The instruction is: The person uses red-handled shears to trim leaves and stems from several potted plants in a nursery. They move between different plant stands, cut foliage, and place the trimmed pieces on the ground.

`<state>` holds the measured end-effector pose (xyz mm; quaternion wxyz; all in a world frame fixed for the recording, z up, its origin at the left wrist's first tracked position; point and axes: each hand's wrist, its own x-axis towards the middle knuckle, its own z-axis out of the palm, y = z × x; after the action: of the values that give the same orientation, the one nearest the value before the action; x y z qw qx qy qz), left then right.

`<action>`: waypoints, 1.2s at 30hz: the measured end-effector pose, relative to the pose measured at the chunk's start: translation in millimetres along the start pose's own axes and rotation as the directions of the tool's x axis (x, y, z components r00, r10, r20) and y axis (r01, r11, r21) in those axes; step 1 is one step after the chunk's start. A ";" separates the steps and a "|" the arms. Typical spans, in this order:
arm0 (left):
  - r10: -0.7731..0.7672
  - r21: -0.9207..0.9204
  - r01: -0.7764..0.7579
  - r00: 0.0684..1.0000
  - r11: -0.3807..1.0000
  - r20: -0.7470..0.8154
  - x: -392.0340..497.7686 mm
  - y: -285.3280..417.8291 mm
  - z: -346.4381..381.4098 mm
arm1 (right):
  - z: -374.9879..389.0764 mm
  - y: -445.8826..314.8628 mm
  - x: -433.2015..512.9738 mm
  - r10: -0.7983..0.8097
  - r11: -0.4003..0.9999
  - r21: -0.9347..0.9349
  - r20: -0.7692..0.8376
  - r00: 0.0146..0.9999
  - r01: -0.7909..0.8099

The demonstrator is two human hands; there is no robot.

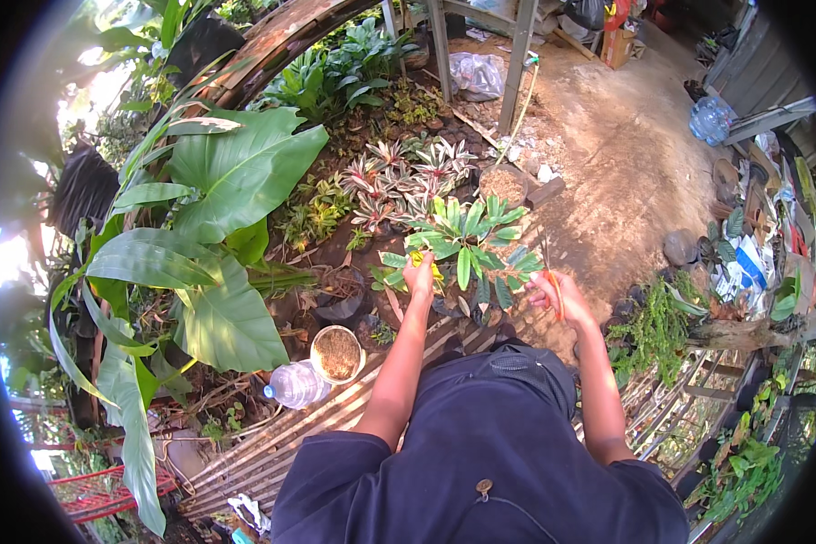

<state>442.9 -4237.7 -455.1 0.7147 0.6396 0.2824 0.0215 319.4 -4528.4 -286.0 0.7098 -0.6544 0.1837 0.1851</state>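
A leafy green plant [466, 234] with long leaflets stands in front of me, some leaf edges browned. At its left side my left hand [419, 275] grips yellow leaves [436, 272], which show around the fingers. To the right of the plant, my right hand [566, 299] holds a pair of scissors [555, 289] by orange handles. The thin blades point up and away from me. Whether the blades are apart is too fine to tell. The base of the plant is hidden under its foliage.
Red-and-white striped plants [408, 177] grow behind the green plant, near a round pot of brownish material [503, 185]. Big broad leaves [245, 170] spread at left. A clear plastic bottle [298, 385] lies against a white bucket [338, 354]. Wooden posts [519, 68] stand beyond.
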 end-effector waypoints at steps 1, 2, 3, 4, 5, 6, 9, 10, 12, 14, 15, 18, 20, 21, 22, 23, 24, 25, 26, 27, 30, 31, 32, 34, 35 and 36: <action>-0.030 -0.025 0.030 1.000 0.999 0.003 -0.8 1.5 -0.2 | -1.6 -0.8 2.2 0.003 1.000 -0.011 -0.006 1.000 -0.003; -0.042 -0.053 0.044 0.999 0.998 0.031 -2.3 2.8 -1.3 | -3.2 -1.3 3.7 0.012 1.000 0.003 0.007 1.000 -0.012; -0.023 -0.085 0.027 0.999 0.996 0.042 -3.0 4.4 -1.7 | -4.5 -1.8 5.5 0.018 1.000 0.010 0.013 1.000 -0.018; -0.026 -0.105 0.031 0.998 0.994 0.049 -3.6 6.2 -1.8 | -6.0 -2.1 7.0 0.029 0.999 0.013 0.009 1.000 -0.029; -0.041 -0.117 0.046 0.998 0.992 0.051 -4.3 8.0 -2.1 | -7.4 -2.3 8.1 0.023 1.000 0.016 0.020 1.000 -0.023; -0.027 -0.132 0.035 0.998 0.991 0.064 -5.1 9.6 -2.6 | -8.4 -2.4 9.3 0.023 1.000 0.014 0.023 0.999 -0.023; -0.036 -0.152 0.050 0.995 0.987 0.092 -6.9 15.0 -4.7 | -10.9 -1.7 11.1 0.024 1.000 0.018 0.026 0.999 -0.025; -0.053 -0.157 0.069 0.993 0.985 0.106 -7.5 16.6 -5.9 | -11.4 -1.0 11.1 0.013 1.000 0.022 0.024 1.000 -0.013; -0.054 -0.173 0.080 0.987 0.982 0.150 -11.2 18.8 -9.9 | -11.8 0.1 11.8 0.021 1.000 0.019 0.021 1.000 -0.022; -0.078 -0.220 0.115 0.982 0.969 0.172 -16.3 20.2 -15.6 | -11.9 0.7 13.8 0.026 1.000 -0.010 0.027 0.999 -0.026; -0.090 -0.234 0.129 0.981 0.964 0.171 -18.9 20.6 -18.7 | -12.6 1.1 14.4 0.033 0.999 -0.037 0.032 0.999 -0.032; -0.106 -0.277 0.148 0.981 0.950 0.163 -29.6 15.4 -25.9 | -13.4 2.6 19.5 0.050 0.998 -0.042 0.050 0.998 -0.048; -0.124 -0.315 0.172 0.978 0.933 0.165 -36.9 6.9 -29.2 | -14.5 4.3 22.2 0.058 0.998 -0.037 0.060 0.996 -0.056; -0.143 -0.352 0.195 0.975 0.915 0.168 -39.8 1.9 -30.4 | -14.5 4.7 24.1 0.058 0.997 -0.045 0.066 0.996 -0.055; -0.116 -0.308 0.168 0.977 0.936 0.181 -41.5 -2.7 -33.4 | -14.3 5.0 25.5 0.066 0.997 -0.050 0.065 0.996 -0.062; -0.094 -0.342 0.145 0.982 0.928 0.163 -45.3 -9.2 -33.2 | -13.8 5.2 26.4 0.061 0.997 -0.061 0.081 0.995 -0.056; -0.121 -0.360 0.180 0.976 0.915 0.181 -48.1 -14.0 -34.6 | -13.7 4.6 27.3 0.061 0.996 -0.070 0.092 0.994 -0.054; -0.141 -0.380 0.212 0.968 0.900 0.206 -50.8 -18.0 -36.0 | -13.0 3.8 28.4 0.055 0.996 -0.072 0.100 0.993 -0.048; -0.153 -0.375 0.215 0.970 0.902 0.188 -55.1 -21.7 -36.5 | -12.0 2.8 29.5 0.062 0.995 -0.083 0.107 0.992 -0.054; -0.182 -0.361 0.230 0.970 0.904 0.162 -59.4 -23.8 -36.7 | -10.8 1.6 30.7 0.071 0.994 -0.095 0.121 0.990 -0.060; -0.188 -0.412 0.229 0.973 0.882 0.137 -70.4 -19.8 -36.9 | -7.9 -2.3 35.5 0.064 0.994 -0.100 0.178 0.982 -0.046; -0.192 -0.427 0.227 0.974 0.875 0.123 -74.2 -15.9 -37.0 | -6.7 -3.2 37.8 0.077 0.993 -0.107 0.193 0.978 -0.057; -0.204 -0.461 0.248 0.968 0.852 0.143 -78.2 -11.1 -37.7 | -4.6 -3.7 40.7 0.077 0.993 -0.106 0.210 0.975 -0.055; -0.196 -0.497 0.292 0.952 0.817 0.237 -88.5 -1.9 -42.2 | -1.1 -5.0 47.1 0.086 0.991 -0.117 0.232 0.969 -0.060; -0.190 -0.511 0.302 0.947 0.805 0.260 -93.2 2.0 -43.1 | 0.2 -5.5 49.8 0.090 0.992 -0.112 0.260 0.961 -0.063; -0.216 -0.520 0.328 0.940 0.789 0.266 -97.7 4.9 -42.6 | 1.8 -5.8 52.5 0.093 0.991 -0.121 0.274 0.957 -0.062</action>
<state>344.2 -4236.7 -414.7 0.8889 0.3548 0.2829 -0.0626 367.7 -4525.8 -307.3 0.6832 -0.6526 0.0970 0.3131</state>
